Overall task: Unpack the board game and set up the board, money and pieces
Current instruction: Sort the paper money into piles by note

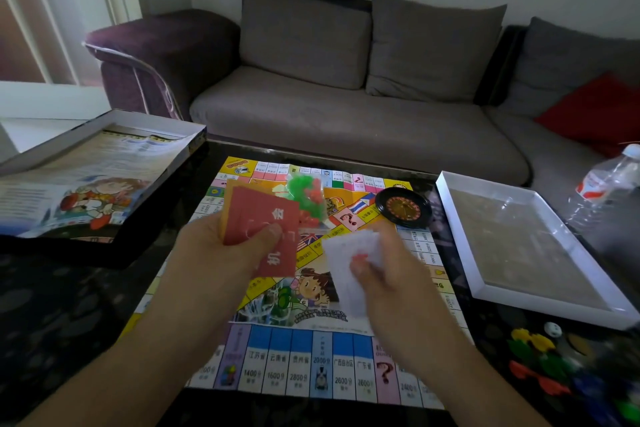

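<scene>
The colourful paper game board [311, 357] lies unfolded on the dark table. Above its middle, my left hand [221, 246] grips a stack of red cards [266, 218], thumb on top. My right hand [381, 274] holds a blurred white wrapper or card bundle [346, 253] beside it. A clear bag of green and red pieces [306, 194] lies on the board's far part. A small black roulette wheel [403, 207] sits at the far right corner.
The open game box [162, 135] with a printed sheet stands at the left; the white box tray [460, 239] is at the right. Loose coloured pieces [540, 357] lie near right. A plastic bottle [609, 180] stands far right. A grey sofa [346, 107] runs behind.
</scene>
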A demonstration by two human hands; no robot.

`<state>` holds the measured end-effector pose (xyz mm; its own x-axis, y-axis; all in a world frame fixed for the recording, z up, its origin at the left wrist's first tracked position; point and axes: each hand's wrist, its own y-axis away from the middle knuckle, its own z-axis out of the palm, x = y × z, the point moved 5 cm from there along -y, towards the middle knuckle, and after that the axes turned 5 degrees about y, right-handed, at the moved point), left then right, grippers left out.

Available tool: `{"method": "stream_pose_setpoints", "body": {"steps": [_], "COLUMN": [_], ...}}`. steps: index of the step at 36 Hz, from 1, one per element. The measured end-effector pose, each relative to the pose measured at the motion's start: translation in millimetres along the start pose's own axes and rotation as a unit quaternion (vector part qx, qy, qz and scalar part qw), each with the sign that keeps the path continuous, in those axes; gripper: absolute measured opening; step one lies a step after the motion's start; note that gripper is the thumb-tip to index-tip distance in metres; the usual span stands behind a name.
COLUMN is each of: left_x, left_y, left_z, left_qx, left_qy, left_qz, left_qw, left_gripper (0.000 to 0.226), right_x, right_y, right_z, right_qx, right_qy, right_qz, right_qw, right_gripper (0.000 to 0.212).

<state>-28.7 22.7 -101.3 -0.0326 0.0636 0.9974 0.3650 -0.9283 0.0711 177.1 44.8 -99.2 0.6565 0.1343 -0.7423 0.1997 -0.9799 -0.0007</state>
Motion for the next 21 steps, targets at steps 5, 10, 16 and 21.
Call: {"method": "stream_pose_setpoints", "body": {"steps": [5, 10, 16, 21], "left_x": [-7, -10, -9, -11], "left_y": [-12, -14, -15, -16], "left_z": [-12, -12, -13, -11], "left_qx": [0.006, 0.005, -0.005, -0.029], "left_qy": [0.045, 0.048, 0.038, 0.07], "left_qz": [-0.028, -0.031, -0.031, -0.058], "left_qw": [0.999, 0.998, 0.999, 0.995], "left_gripper": [0.007, 0.011, 0.014, 0.017], "right_x": [9, 17, 16, 26], "right_y": [12, 5, -22, -48], "right_z": [69, 79, 53, 63], "right_qx": [-0.168, -0.168, -0.087, -0.025], "right_qy": [0.373, 0.367, 0.086, 0.055], "right_qz": [-0.151, -0.111, 0.039, 0.069], "right_qw": [0.9, 0.908, 0.992, 0.996], "right_gripper": [0.064, 0.07, 0.053, 0.065]}}
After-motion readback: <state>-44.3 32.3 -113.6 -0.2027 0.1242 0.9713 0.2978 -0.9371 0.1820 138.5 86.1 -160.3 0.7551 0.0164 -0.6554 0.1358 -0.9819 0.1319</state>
